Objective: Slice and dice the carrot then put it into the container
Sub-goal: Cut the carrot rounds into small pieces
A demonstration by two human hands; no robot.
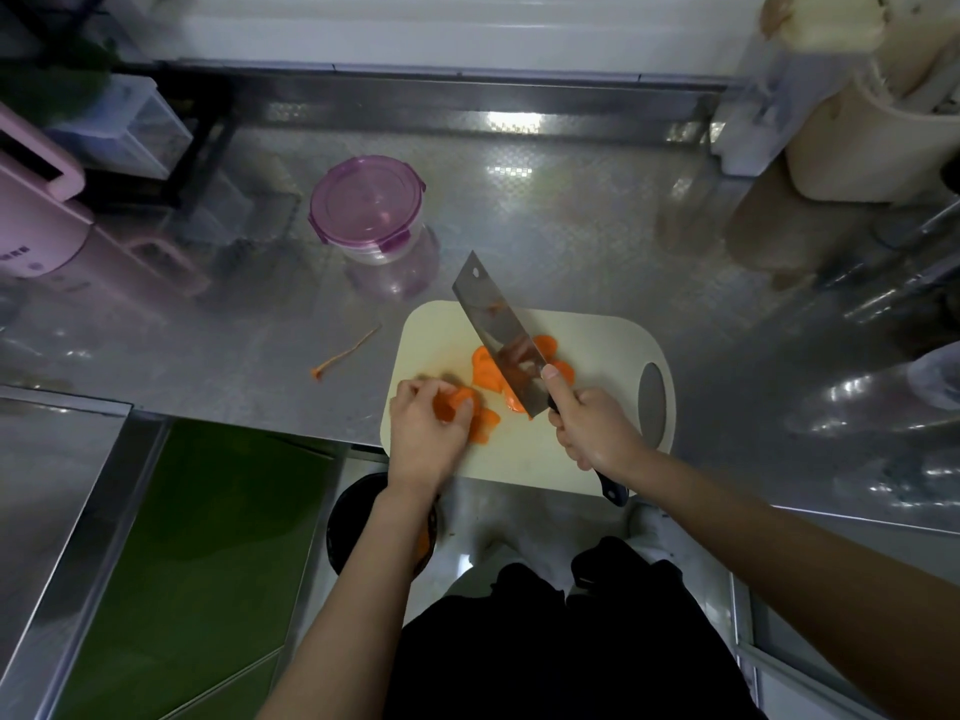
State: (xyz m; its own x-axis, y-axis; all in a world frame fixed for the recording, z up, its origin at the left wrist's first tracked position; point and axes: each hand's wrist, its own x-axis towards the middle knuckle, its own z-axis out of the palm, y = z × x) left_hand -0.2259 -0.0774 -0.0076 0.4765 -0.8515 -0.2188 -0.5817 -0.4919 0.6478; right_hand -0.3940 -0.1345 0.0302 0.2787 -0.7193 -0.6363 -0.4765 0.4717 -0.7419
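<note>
- Orange carrot slices (485,367) lie in a loose, overlapping heap on the middle of the cream cutting board (597,350). Some are hidden behind the blade.
- The left hand (426,433) is over the board's near left part. Its fingers are curled down over a small stack of the slices, pinching them between thumb and fingertips.
- The right hand (592,426) is wrapped tight round the dark handle of the cleaver (498,330) at the board's near right part. The thumb is laid against the flat of the blade next to the handle.
- The blade slants from that hand toward the board's far left corner, and its tip reaches out past the far edge.
- The heel of the blade sits down among the slices, with bits of orange stuck to the steel. I cannot tell whether the edge touches the board.
- The container (366,210) is clear, with a purple clip lid closed on top. It stands on the steel bench (571,226) beyond the board's far left corner, well apart from it.
- A thin carrot tail (345,350) lies on the bench just left of the board.
- A black bin (353,517) shows below the board's near left corner, with something orange inside.
- A pink appliance (36,220) stands far to the left of the board.
- A beige tub (857,148) stands far off beyond the board's right side.
</note>
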